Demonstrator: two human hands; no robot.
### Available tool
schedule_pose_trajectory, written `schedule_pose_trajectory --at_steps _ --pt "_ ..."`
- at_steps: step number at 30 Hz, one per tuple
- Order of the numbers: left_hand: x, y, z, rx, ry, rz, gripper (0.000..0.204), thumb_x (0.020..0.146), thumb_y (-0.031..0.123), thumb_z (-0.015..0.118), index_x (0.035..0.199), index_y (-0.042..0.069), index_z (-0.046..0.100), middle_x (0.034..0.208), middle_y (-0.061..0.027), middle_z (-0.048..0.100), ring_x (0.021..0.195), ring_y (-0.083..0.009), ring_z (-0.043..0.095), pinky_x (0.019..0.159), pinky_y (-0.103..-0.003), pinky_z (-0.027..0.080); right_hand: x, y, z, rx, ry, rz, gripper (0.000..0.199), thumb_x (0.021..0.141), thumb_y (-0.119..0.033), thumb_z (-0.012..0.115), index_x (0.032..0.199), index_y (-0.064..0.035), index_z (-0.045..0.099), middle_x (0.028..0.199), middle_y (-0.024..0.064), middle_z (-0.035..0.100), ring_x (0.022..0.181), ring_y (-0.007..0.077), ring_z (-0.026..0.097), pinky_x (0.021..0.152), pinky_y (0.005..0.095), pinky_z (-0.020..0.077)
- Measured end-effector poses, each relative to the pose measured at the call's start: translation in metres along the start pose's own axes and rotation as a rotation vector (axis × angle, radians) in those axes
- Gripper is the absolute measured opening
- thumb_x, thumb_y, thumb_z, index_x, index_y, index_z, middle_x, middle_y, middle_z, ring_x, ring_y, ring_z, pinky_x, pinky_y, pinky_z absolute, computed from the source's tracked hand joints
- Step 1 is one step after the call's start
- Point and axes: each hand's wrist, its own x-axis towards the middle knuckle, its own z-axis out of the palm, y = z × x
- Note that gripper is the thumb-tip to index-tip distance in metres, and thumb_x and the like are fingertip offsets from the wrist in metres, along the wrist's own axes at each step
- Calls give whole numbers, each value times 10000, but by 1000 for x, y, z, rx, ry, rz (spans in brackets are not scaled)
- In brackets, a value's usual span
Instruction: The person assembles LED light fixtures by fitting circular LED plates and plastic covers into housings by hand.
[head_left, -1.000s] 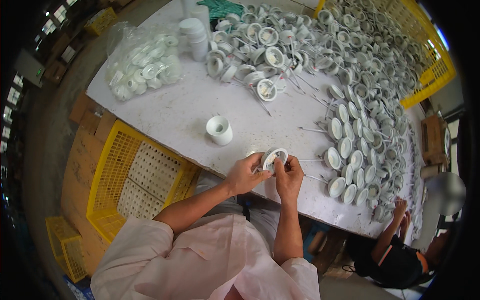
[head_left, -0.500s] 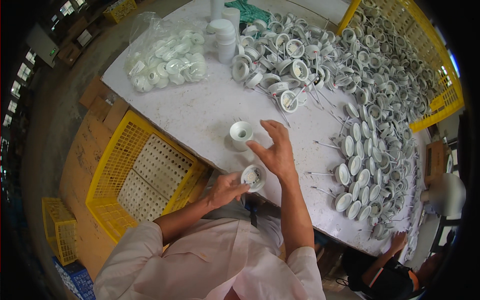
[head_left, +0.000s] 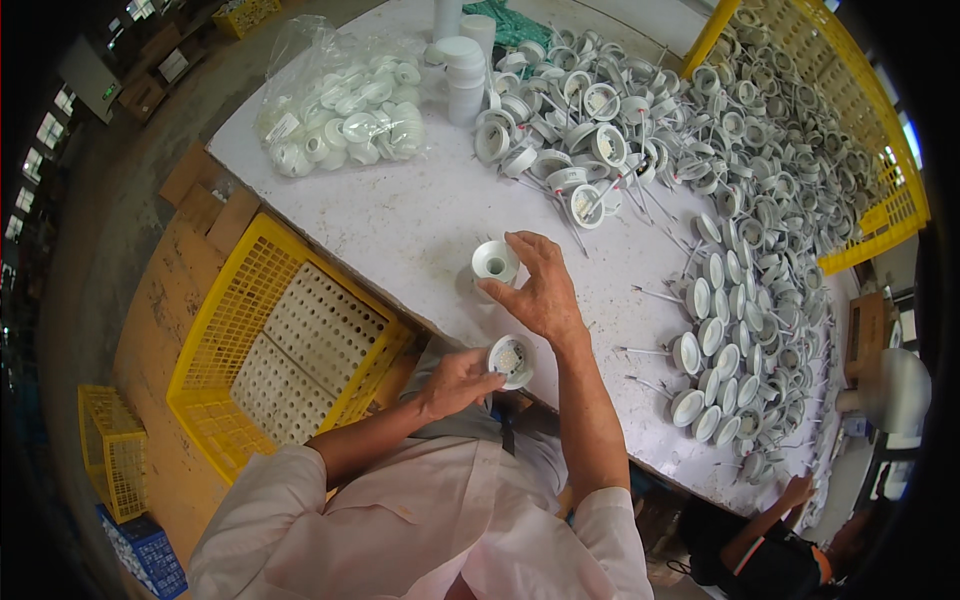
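Observation:
In my left hand is a round white lamp housing, its open face turned up and a pale disc with small parts inside. The fingers close on its rim from the left. A white flared cup with a hole in its middle stands upright on the table just beyond. Over its right side reaches my right hand, thumb and fingers spread apart around the rim. Whether the fingertips press on the cup cannot be made out.
Many white lamp housings with wires cover the table's right and back. A clear bag of white domed covers lies back left, beside stacked white cups. A yellow crate sits left, below the table edge. Another person's hand is at far right.
My right hand has moved slightly left, bringing its thumb and fingers over the rim of the flared cup. My left hand keeps the lamp housing at nearly the same spot.

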Motion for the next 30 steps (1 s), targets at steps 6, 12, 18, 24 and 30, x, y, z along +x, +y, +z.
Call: schedule_pose_trajectory --at_steps 6,12,18,24,30 --pt "0 3 5 -60 -4 -5 267 922 202 623 1100 4 601 885 -56 687 619 -55 532 575 -193 429 -3 -2 -2 131 29 -17 595 676 -228 823 1191 -14 616 1240 146 552 1190 296 492 947 385 469" --pt "9 -1 8 -140 -12 4 254 928 190 613 1086 -9 602 887 -73 690 617 -57 531 563 -195 428 -9 20 0 430 150 45 445 712 -148 801 1106 -6 649 1165 133 603 1084 244 565 907 349 469" --pt "25 6 9 -303 24 32 261 955 157 561 1140 -27 564 954 -100 665 702 -96 602 543 -203 419 -52 31 -25 570 263 116 434 686 -59 764 1096 6 635 1118 116 619 1044 215 582 926 331 445" --pt "40 4 18 -346 -7 33 385 933 203 527 1221 -53 532 958 -78 645 714 -99 601 519 -200 387 -100 36 -26 413 250 89 542 634 -83 799 1139 -4 619 1171 137 584 1103 273 561 945 358 445" --pt "44 0 28 -289 92 45 318 929 249 524 1074 -21 607 753 -18 585 590 -64 445 518 -223 379 -108 29 -24 306 138 110 734 578 -145 843 1248 -23 569 1269 167 517 1160 307 524 954 390 456"
